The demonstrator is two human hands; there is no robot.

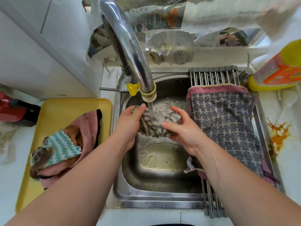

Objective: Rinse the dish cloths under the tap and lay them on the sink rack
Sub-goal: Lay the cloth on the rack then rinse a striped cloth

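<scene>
Clutching zigzag cloth (154,126) under tap (130,49) | left hand (130,123), right hand (181,128): grip apparently clamped

Glossy steel tap (128,46) and sink (156,198) (dulled basin), nubby woven cloth (156,123), matt plastic tray (68,106).

Left hand (130,122), right hand (181,129), both curled

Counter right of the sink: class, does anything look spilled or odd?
Yes: an orange-brown splatter stains the white countertop just beside the steel roll-up rack, seemingly dried sauce left unwiped.
</scene>
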